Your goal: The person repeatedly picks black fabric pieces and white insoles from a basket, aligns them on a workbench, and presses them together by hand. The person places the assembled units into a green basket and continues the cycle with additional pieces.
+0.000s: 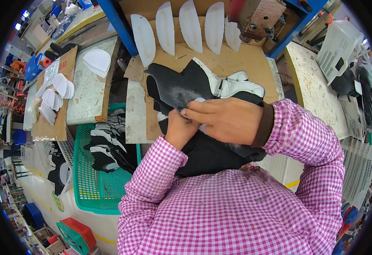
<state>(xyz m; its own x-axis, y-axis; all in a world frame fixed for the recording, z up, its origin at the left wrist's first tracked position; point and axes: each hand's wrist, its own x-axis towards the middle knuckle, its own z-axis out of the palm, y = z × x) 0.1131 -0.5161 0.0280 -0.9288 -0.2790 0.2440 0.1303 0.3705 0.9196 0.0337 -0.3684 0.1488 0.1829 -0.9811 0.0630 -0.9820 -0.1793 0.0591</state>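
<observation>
Black and white shoe uppers [177, 87] lie in front of me on the bench, overlapping, with a white strapped part [237, 87] on the far right side. My left hand [179, 129] has its fingers closed at the near edge of the black upper. Across it reaches my right hand [226, 119], fingers held together and tips meeting the left fingers. A small white piece [200, 100] shows at the edge of my right hand, which covers most of it; its full shape is hidden. Black material [211, 155] hangs below my hands toward my lap.
White half-round pieces [190, 25] stand along the cardboard behind the uppers, under a machine head [262, 19] in a blue frame. A green basket [92, 187] of uppers stands at left. White cut pieces [61, 85] lie on the left table. White crates [339, 46] are at right.
</observation>
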